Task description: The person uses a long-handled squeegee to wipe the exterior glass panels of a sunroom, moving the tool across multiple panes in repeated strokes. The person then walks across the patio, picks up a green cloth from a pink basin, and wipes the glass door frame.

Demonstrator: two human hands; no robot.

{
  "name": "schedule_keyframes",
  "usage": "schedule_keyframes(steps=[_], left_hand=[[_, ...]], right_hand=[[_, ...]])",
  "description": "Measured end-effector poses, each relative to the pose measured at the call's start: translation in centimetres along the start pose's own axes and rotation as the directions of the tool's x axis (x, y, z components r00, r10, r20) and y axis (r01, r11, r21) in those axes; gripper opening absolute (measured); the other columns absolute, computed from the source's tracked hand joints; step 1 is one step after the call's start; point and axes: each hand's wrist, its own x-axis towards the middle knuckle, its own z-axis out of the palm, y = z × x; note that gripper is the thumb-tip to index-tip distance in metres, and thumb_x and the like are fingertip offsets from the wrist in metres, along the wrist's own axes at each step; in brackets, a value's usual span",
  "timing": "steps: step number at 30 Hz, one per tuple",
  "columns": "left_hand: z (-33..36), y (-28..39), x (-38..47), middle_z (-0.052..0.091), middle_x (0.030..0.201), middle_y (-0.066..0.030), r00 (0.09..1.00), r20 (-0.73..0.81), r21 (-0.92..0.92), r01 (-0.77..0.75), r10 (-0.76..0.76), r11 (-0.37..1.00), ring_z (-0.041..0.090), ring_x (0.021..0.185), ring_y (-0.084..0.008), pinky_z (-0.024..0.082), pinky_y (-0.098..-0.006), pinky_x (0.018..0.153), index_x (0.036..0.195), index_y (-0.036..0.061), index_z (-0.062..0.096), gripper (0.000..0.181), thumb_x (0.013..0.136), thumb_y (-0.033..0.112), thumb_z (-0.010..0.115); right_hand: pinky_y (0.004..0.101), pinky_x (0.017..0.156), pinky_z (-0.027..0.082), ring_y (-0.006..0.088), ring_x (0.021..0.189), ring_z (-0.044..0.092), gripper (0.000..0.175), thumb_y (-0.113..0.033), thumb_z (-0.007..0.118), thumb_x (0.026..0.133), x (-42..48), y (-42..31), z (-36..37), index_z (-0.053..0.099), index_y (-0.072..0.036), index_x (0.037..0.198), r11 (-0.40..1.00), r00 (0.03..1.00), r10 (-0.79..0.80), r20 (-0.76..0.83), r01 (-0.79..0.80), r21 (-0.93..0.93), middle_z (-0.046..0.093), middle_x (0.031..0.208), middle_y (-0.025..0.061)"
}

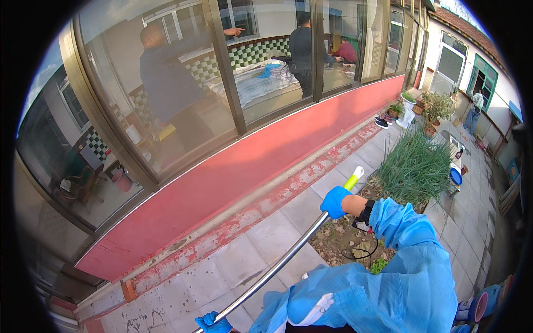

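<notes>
A long pole with a shiny metal shaft crosses slantwise in front of me. Its upper end has a yellow-green grip and a white cap. My right hand, in a blue glove, is wrapped around the pole just below this grip, and a black band circles that wrist. Lower down, my left hand, also blue-gloved, grips the shaft near the bottom edge of the view. The pole's far lower end is out of view. A loose blue smock covers my right arm and body.
Large glass windows stand above a red wall, with several people behind the glass. Paving slabs border a soil bed with tall green plants. Farther off are potted plants, shoes, white boots and a person.
</notes>
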Motion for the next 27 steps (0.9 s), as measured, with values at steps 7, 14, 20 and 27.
schedule_keyframes(steps=[7, 14, 20, 27], left_hand=[[0.8, -0.5, 1.3, 0.029, 0.051, 0.0041, 0.967, 0.253, 0.057, -0.025, 0.009, 0.998, 0.029, 0.044, -0.0063, 0.025, -0.0222, 0.045, 0.071, 0.0102, 0.048, 0.028, 0.098, 0.018, 0.048], [1.1, 0.0, 3.2, 0.029, 0.053, 0.0039, 0.986, 0.143, 0.040, 0.081, -0.086, 0.996, 0.027, 0.044, -0.0064, 0.023, -0.0223, 0.044, 0.072, 0.0118, 0.048, 0.028, 0.099, 0.020, 0.047], [3.0, -0.5, 4.0, 0.028, 0.054, 0.0039, 0.977, 0.150, 0.100, 0.138, -0.152, 0.985, 0.025, 0.045, -0.0071, 0.021, -0.0240, 0.044, 0.068, 0.0132, 0.041, 0.032, 0.099, 0.019, 0.045], [7.5, -2.5, 4.7, 0.026, 0.052, 0.0045, 0.973, 0.084, 0.101, 0.208, -0.216, 0.973, 0.024, 0.044, -0.0065, 0.021, -0.0236, 0.043, 0.068, 0.0126, 0.039, 0.032, 0.099, 0.018, 0.045]], right_hand=[[0.0455, 0.063, 0.052, 0.0329, 0.077, 0.066, 0.015, -0.020, 0.059, 0.073, -0.1, 0.8, 2.6, 0.068, -0.017, 0.085, 0.997, 0.989, 0.052, -0.136, -0.043, 0.067, 0.067, 0.079, 0.0090], [0.0458, 0.063, 0.052, 0.0336, 0.076, 0.066, 0.015, -0.019, 0.061, 0.072, -0.9, 0.2, 3.4, 0.068, -0.017, 0.085, 0.988, 0.982, 0.119, -0.148, -0.102, 0.119, 0.067, 0.077, 0.0098], [0.0454, 0.064, 0.052, 0.0328, 0.077, 0.067, 0.016, -0.021, 0.062, 0.071, -2.7, -0.6, 3.7, 0.068, -0.018, 0.086, 0.973, 0.986, 0.162, -0.031, -0.154, 0.174, 0.067, 0.078, 0.0084], [0.0448, 0.064, 0.052, 0.0317, 0.077, 0.066, 0.015, -0.022, 0.062, 0.070, -4.4, -0.7, 4.0, 0.068, -0.020, 0.084, 0.951, 0.971, 0.235, -0.051, -0.219, 0.217, 0.067, 0.078, 0.0076]])
